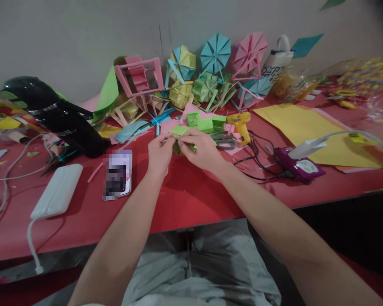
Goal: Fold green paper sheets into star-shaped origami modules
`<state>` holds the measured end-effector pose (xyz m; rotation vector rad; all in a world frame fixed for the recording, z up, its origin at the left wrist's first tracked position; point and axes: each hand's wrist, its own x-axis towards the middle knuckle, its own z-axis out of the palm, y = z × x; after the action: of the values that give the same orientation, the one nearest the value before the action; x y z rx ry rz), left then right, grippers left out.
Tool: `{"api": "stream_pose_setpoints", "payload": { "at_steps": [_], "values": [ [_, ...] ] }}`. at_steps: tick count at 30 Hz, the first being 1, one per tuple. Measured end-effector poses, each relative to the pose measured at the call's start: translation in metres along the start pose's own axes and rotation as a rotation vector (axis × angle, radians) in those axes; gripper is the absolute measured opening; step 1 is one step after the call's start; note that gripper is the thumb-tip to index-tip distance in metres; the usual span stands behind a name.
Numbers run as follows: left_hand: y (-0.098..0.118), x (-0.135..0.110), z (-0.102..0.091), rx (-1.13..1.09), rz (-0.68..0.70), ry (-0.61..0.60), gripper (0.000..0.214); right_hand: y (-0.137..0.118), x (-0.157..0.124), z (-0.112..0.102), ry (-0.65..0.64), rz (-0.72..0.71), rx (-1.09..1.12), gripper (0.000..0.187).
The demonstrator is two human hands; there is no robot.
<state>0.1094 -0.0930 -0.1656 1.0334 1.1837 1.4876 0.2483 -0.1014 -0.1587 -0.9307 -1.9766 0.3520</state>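
Over the middle of the red table, my left hand (161, 154) and my right hand (199, 148) meet with fingertips pinched together. Between them is a small piece of green paper (178, 132), mostly covered by my fingers. Just beyond lie folded green paper pieces (206, 122) on scraps of pink paper. A yellow hot glue gun (240, 126) stands to the right of my right hand, its black cord trailing rightward. Dark-handled scissors (225, 142) lie between that hand and the glue gun.
Folded paper wheels (215, 55) and frames line the wall. On the left are a black bottle (60, 121), a phone (118, 176) and a white power bank (58, 191). Yellow paper sheets (306, 131) and a purple power strip (298, 165) lie right, near a white bag (276, 63).
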Motion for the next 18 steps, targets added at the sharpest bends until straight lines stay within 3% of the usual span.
{"api": "stream_pose_setpoints", "payload": {
  "at_steps": [6,18],
  "values": [
    [0.002,0.000,0.000,-0.009,0.006,0.005,0.014,0.003,-0.001,0.001,0.005,-0.009,-0.001,0.025],
    [0.012,0.000,0.000,-0.146,-0.116,0.043,0.007,0.002,-0.003,0.001,-0.033,-0.119,-0.135,0.025]
  ]
}}
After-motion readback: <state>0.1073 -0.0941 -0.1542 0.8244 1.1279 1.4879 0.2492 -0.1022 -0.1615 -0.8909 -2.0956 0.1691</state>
